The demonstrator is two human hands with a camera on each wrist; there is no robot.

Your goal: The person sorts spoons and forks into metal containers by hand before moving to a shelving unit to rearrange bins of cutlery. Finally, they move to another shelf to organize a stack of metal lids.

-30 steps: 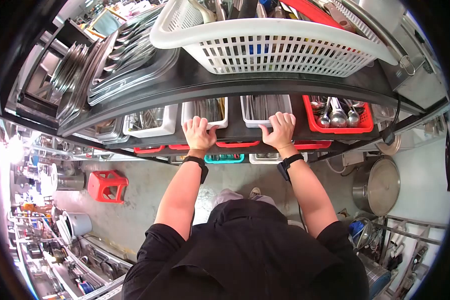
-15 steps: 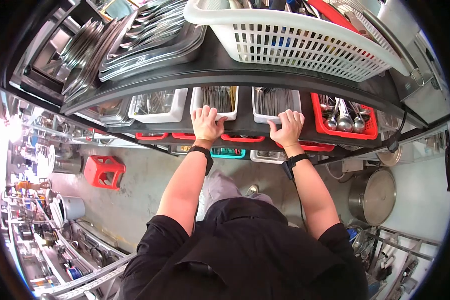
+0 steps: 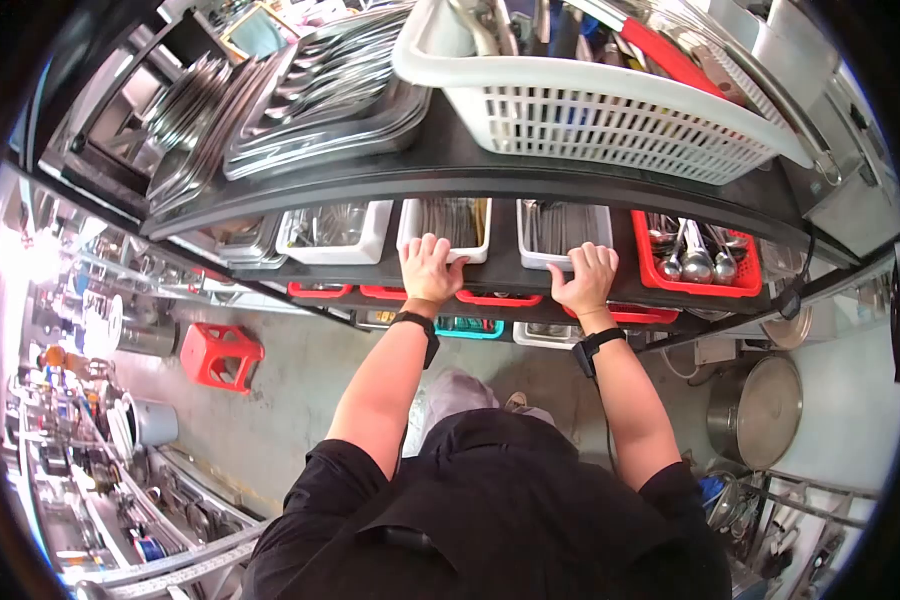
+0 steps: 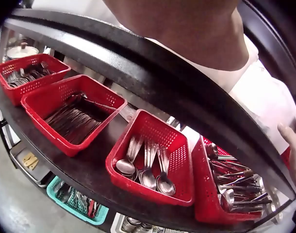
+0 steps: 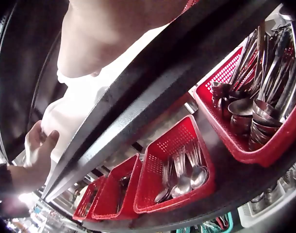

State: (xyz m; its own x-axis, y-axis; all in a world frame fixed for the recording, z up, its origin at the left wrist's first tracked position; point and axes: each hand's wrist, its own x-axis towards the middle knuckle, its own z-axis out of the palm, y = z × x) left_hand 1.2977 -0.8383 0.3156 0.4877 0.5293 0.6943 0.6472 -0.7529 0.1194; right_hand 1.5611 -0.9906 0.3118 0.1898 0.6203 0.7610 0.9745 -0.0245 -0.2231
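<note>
My left hand (image 3: 432,272) rests at the front left corner of a white bin (image 3: 478,252) of slender metal cutlery. My right hand (image 3: 584,280) lies at the front right corner of a second white bin (image 3: 536,260), which holds thin metal pieces packed in line. Both backs of the hands face up, thumbs spread inward toward the bins' front walls. What lies under the palms is hidden. In the right wrist view the left hand (image 5: 39,150) shows side-on against bright white plastic. The right hand's thumb (image 4: 287,136) appears at the left wrist view's right edge.
A red basket (image 3: 705,290) of ladles stands right of the bins, and another white bin (image 3: 328,253) left. Above, the upper shelf (image 3: 470,180) carries a large white basket (image 3: 630,120) and stacked metal trays (image 3: 320,165). Below are red baskets (image 4: 118,177) with spoons and other cutlery.
The head view shifts left and then slightly up, so the shelf appears farther right and then lower. Both hands keep their places at the bins' corners.
</note>
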